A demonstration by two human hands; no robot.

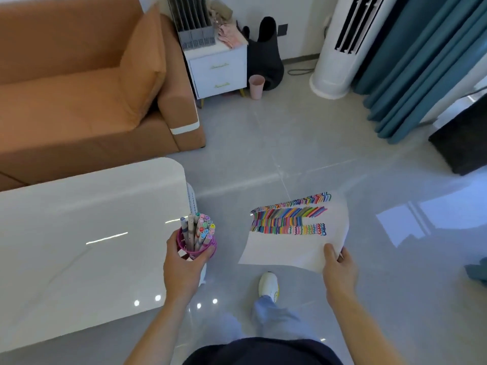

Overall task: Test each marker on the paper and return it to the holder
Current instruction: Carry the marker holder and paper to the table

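Observation:
My left hand (181, 264) grips a purple mesh holder (210, 245) from below and behind, lifted just past the right edge of the white table. Several markers (200, 227) with coloured caps stand upright in it. My right hand (338, 267) pinches the near right corner of a white paper (290, 248), thumb on top, holding it in the air over the floor. Rows of many-coloured test strokes (290, 218) cover the far half of the paper; the near half is blank.
A glossy white table (79, 233) fills the lower left, with an orange sofa (79, 88) behind it. My leg and white shoe (268, 284) stand on the grey floor below the paper. Farther off stand a white drawer unit (218, 72), a pink cup (256, 86), a tower fan (342, 48) and blue curtains (421, 61).

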